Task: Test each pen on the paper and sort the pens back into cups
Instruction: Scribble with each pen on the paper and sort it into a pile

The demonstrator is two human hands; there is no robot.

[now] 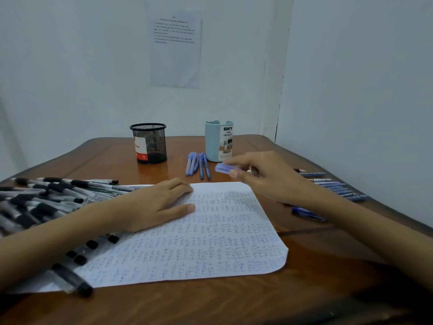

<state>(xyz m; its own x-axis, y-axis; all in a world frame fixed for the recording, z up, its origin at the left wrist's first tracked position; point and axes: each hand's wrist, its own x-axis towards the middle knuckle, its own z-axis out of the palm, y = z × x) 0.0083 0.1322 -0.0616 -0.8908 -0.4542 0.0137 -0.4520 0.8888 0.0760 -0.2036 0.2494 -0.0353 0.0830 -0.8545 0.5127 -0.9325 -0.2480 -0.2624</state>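
White walls meet in a corner behind a brown wooden table (pixel 234 301), and a printed sheet (pixel 175 50) is stuck to the far wall. On the table lies a white sheet of paper (pixel 210 242), covered almost edge to edge in small blue test marks. The left hand (pixel 152 207) rests flat on its upper left part, fingers straight and close together, pinning it down. The right hand (pixel 269 177) hovers just past the paper's far right corner, thumb and fingers pinching a pale blue pen (pixel 226 168), which is blurred. One end of the pen is near the light blue plastic cup (pixel 214 141). A small group of blue pens (pixel 198 165) lies on the wood beside that cup, and a black wire-mesh cup (pixel 150 143) stands well apart to the left. A heap of black-capped pens (pixel 42 200) sprawls at the left, a row of blue pens (pixel 337 186) lines the right side, and a dark blue pen (pixel 307 214) lies by the right forearm. This looks like the sorting step for one blue pen. The next move probably calls for tipping it upright over the blue cup's rim before letting go, though it might instead be laid with the group.
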